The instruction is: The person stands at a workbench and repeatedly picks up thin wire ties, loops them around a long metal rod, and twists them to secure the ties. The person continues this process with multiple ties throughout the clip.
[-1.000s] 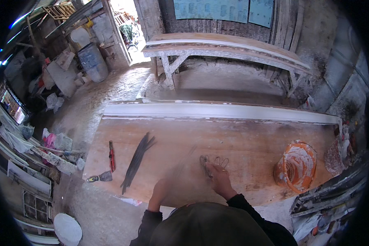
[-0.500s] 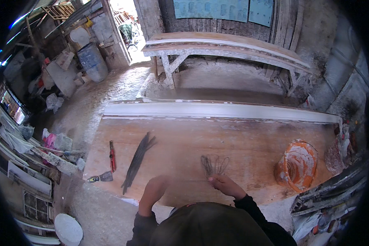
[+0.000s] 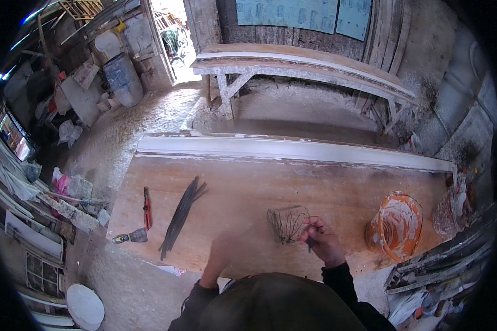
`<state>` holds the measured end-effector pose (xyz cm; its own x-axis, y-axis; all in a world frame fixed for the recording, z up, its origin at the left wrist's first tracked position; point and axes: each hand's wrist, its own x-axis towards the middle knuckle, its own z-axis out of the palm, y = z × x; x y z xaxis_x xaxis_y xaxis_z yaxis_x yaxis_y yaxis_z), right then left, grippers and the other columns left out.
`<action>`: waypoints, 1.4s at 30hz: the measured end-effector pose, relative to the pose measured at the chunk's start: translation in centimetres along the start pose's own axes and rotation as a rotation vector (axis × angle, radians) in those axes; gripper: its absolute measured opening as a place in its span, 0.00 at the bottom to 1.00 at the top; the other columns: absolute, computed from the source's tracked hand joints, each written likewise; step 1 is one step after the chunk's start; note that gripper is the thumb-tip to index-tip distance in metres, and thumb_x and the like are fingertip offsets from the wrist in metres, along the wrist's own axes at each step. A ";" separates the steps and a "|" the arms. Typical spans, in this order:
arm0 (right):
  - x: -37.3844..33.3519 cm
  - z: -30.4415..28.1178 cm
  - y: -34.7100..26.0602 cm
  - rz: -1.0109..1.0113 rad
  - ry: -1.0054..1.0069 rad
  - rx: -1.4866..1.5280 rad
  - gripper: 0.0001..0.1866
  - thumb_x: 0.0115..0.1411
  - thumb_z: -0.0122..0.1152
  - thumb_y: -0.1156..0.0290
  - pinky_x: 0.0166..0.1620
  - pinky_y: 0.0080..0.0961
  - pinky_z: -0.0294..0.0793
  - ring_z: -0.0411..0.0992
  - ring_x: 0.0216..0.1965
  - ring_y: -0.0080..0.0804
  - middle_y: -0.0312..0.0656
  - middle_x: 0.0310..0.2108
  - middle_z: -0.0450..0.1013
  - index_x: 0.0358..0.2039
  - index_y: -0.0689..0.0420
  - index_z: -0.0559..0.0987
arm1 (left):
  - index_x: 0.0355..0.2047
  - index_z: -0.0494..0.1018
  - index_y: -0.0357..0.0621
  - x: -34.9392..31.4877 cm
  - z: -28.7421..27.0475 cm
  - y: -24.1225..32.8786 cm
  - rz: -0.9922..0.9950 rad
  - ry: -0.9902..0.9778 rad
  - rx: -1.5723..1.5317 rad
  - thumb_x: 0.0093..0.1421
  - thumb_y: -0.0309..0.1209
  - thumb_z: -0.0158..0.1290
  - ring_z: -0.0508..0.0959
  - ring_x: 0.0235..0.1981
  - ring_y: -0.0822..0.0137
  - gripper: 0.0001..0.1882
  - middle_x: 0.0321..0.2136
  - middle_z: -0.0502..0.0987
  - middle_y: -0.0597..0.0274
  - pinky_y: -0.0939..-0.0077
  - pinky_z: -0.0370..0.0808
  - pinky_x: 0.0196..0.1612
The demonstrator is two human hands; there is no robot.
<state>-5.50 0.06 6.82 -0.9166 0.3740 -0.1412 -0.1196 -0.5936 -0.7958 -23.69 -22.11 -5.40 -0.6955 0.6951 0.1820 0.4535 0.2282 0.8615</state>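
Yellow-and-black-handled scraper (image 3: 130,238) at far left of the wooden tabletop (image 3: 237,187), blade close by the lower end of a slim red tool (image 3: 147,209). Next along, a bundle of dark strands (image 3: 178,223), slanted, splayed at the top. Then the left hand (image 3: 223,252), low over the near edge, badly blurred; cannot tell whether empty or gripping. Right of that, thin dark wire loops (image 3: 282,231) at mid-table, fanned upward, drawn together below; resting or slightly raised, unclear. At their right side, the right hand (image 3: 324,241), fingers curled narrow, apparently pinching wire; dark stub (image 3: 310,245) beneath the fingertips, kind not readable. Half a second ago, at the loops' lower end; now shifted rightward along them. Reads as a fresh grip, with the loops probably mid-handling. Farther right, well apart, an orange bucket (image 3: 374,234), smeared white inside.
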 end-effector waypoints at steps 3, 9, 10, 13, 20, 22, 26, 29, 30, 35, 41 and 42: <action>1.1 2.0 2.1 0.061 0.059 0.006 0.05 0.56 0.52 0.72 0.40 0.20 0.65 0.69 0.33 0.24 0.36 0.29 0.71 0.33 0.56 0.70 | 0.30 0.73 0.38 0.3 2.1 4.1 -0.261 -0.090 -0.460 0.52 0.27 0.53 0.71 0.26 0.76 0.06 0.25 0.74 0.65 0.82 0.67 0.31; 2.3 2.8 5.7 0.141 0.047 0.063 0.03 0.55 0.55 0.72 0.42 0.20 0.63 0.67 0.37 0.20 0.33 0.37 0.70 0.30 0.53 0.71 | 0.32 0.73 0.35 0.6 2.8 8.8 -0.462 -0.168 -0.785 0.54 0.27 0.52 0.69 0.25 0.77 0.08 0.24 0.73 0.65 0.84 0.65 0.31; 2.4 2.8 5.9 0.174 0.076 0.055 0.03 0.55 0.55 0.72 0.42 0.20 0.63 0.66 0.37 0.19 0.32 0.38 0.70 0.30 0.53 0.71 | 0.32 0.73 0.35 0.6 2.7 9.0 -0.485 -0.184 -0.812 0.54 0.27 0.52 0.69 0.25 0.77 0.08 0.24 0.73 0.65 0.84 0.65 0.30; 2.6 2.6 6.3 0.157 0.094 0.029 0.03 0.55 0.55 0.71 0.41 0.19 0.63 0.66 0.35 0.18 0.32 0.37 0.71 0.30 0.52 0.71 | 0.33 0.73 0.34 0.6 2.6 9.0 -0.500 -0.231 -0.717 0.54 0.28 0.52 0.69 0.25 0.77 0.09 0.24 0.73 0.65 0.84 0.65 0.31; 2.9 2.9 6.2 0.042 0.132 -0.015 0.05 0.54 0.57 0.73 0.42 0.20 0.64 0.68 0.35 0.21 0.36 0.32 0.73 0.31 0.56 0.71 | 0.32 0.73 0.35 0.1 2.5 9.7 -0.512 -0.233 -0.805 0.54 0.30 0.52 0.69 0.25 0.77 0.10 0.24 0.74 0.65 0.84 0.64 0.31; 2.9 3.2 6.1 -0.020 0.145 -0.048 0.05 0.53 0.57 0.74 0.41 0.20 0.65 0.69 0.35 0.22 0.37 0.32 0.72 0.31 0.57 0.71 | 0.32 0.73 0.36 0.0 2.5 9.6 -0.502 -0.238 -0.805 0.54 0.31 0.52 0.69 0.25 0.77 0.10 0.24 0.74 0.66 0.84 0.64 0.31; 2.8 3.6 6.1 -0.080 0.137 -0.134 0.04 0.53 0.56 0.76 0.38 0.17 0.67 0.68 0.32 0.20 0.35 0.29 0.72 0.30 0.59 0.71 | 0.32 0.74 0.35 0.5 2.1 10.7 -0.454 -0.244 -0.647 0.55 0.31 0.51 0.70 0.26 0.78 0.10 0.24 0.74 0.66 0.84 0.65 0.32; 2.8 3.4 6.6 -0.113 0.116 -0.278 0.03 0.54 0.55 0.77 0.36 0.16 0.67 0.68 0.31 0.18 0.34 0.27 0.71 0.29 0.60 0.72 | 0.31 0.74 0.36 0.9 1.9 11.3 -0.376 -0.260 -0.466 0.55 0.31 0.51 0.70 0.27 0.78 0.10 0.24 0.74 0.65 0.84 0.66 0.33; 2.8 3.3 6.8 -0.109 0.111 -0.302 0.03 0.54 0.55 0.77 0.36 0.15 0.67 0.68 0.31 0.18 0.33 0.27 0.71 0.29 0.60 0.72 | 0.30 0.74 0.36 0.9 1.9 10.9 -0.359 -0.266 -0.427 0.55 0.31 0.51 0.71 0.28 0.77 0.09 0.24 0.75 0.65 0.84 0.66 0.33; 2.5 3.3 6.9 -0.108 0.092 -0.360 0.05 0.54 0.55 0.76 0.37 0.17 0.67 0.67 0.33 0.19 0.34 0.29 0.70 0.32 0.60 0.72 | 0.29 0.74 0.37 1.2 1.8 11.4 -0.350 -0.268 -0.452 0.54 0.30 0.52 0.70 0.25 0.78 0.08 0.22 0.74 0.65 0.84 0.66 0.31; 1.8 4.3 4.4 -0.411 0.023 -0.805 0.10 0.52 0.55 0.77 0.40 0.23 0.68 0.69 0.37 0.29 0.40 0.33 0.70 0.37 0.57 0.74 | 0.27 0.72 0.40 1.0 1.3 11.0 -0.598 -0.211 -0.806 0.55 0.30 0.51 0.69 0.21 0.77 0.06 0.21 0.72 0.66 0.81 0.66 0.26; 1.6 4.1 3.6 -0.479 -0.070 -0.907 0.10 0.51 0.55 0.77 0.39 0.23 0.68 0.70 0.36 0.31 0.41 0.34 0.70 0.36 0.56 0.75 | 0.27 0.71 0.41 1.0 1.2 11.1 -0.624 -0.191 -0.851 0.55 0.30 0.50 0.69 0.21 0.77 0.06 0.21 0.72 0.66 0.81 0.66 0.26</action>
<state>-8.97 -4.38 6.13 -0.8722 0.3704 0.3194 -0.1717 0.3797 -0.9090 -18.69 -18.04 3.78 -0.5381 0.7318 -0.4181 -0.5403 0.0812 0.8375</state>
